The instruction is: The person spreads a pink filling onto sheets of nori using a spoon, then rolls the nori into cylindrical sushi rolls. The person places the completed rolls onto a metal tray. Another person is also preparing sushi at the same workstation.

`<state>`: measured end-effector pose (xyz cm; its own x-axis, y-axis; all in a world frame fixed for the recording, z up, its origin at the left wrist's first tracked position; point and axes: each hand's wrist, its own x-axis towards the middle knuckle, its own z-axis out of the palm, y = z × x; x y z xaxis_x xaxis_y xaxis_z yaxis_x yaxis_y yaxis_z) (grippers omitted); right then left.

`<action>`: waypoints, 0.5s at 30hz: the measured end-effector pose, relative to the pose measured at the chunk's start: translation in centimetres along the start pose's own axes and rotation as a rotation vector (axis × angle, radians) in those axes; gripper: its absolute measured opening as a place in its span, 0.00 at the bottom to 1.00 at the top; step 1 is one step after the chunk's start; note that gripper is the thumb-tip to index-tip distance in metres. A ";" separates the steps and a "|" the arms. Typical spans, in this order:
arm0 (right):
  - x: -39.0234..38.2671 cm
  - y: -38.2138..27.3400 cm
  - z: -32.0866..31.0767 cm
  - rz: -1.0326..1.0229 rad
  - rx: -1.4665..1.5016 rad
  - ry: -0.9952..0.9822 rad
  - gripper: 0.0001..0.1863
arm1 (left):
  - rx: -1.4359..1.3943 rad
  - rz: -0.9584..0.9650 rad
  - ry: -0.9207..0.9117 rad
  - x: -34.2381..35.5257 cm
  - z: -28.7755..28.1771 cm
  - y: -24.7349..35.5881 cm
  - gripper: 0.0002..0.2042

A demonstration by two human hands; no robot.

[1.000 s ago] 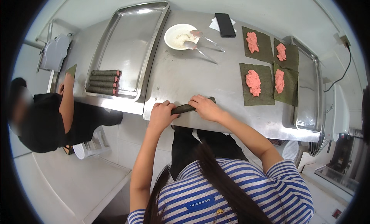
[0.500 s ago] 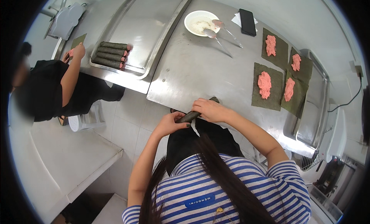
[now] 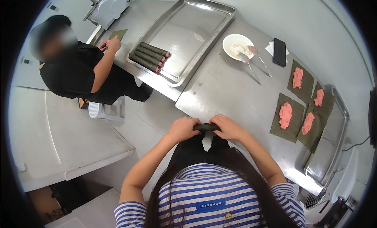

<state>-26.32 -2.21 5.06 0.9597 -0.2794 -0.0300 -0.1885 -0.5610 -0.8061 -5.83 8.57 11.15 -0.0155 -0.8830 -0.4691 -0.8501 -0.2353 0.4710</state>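
A dark green seaweed roll [image 3: 206, 127] lies level between my hands, just off the front edge of the steel table [image 3: 220, 96]. My left hand [image 3: 182, 128] is closed around its left end and my right hand [image 3: 228, 127] around its right end. Only the middle of the roll shows. To the right on the table, several flat seaweed sheets [image 3: 275, 128] each bear a lump of pink paste [image 3: 286, 115]. At the left, a steel tray [image 3: 188, 28] holds several finished rolls [image 3: 151, 57] with pink ends.
A white bowl [image 3: 231, 51] with two spoons [image 3: 251, 69] stands at the back, beside a black phone [image 3: 279, 52] on white paper. Another steel tray [image 3: 342, 130] is at the far right. A co-worker in black [image 3: 78, 71] handles a seaweed sheet at the left.
The roll has gone from slanted to level, and my hands now grip its two ends evenly. My view has turned left, showing more of the co-worker.
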 end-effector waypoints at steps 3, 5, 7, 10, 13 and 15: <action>1.2 -0.2 -0.2 0.018 0.017 0.074 0.19 | 0.062 0.049 -0.049 1.3 -2.3 -0.9 0.15; 2.9 -0.4 -0.7 0.031 0.005 0.133 0.19 | 0.109 0.098 -0.076 2.7 -4.9 -1.8 0.15; 5.6 -0.8 -1.7 0.040 -0.026 0.208 0.18 | 0.127 0.144 -0.125 4.8 -8.2 -3.1 0.15; 11.3 -1.0 -3.8 0.068 -0.080 0.320 0.17 | 0.161 0.279 -0.124 9.0 -13.7 -6.8 0.16; 18.2 -1.2 -6.3 0.207 -0.039 0.346 0.16 | 0.209 0.240 -0.219 13.3 -20.9 -8.8 0.17; 23.3 -0.8 -7.6 0.289 0.018 0.362 0.16 | 0.258 0.187 -0.276 16.1 -25.2 -10.6 0.17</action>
<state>-5.37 -14.22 9.53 0.7328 -0.6787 -0.0493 -0.4311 -0.4070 -0.8053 16.21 -13.40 17.36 -0.2927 -0.7510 -0.5919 -0.9226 0.0592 0.3812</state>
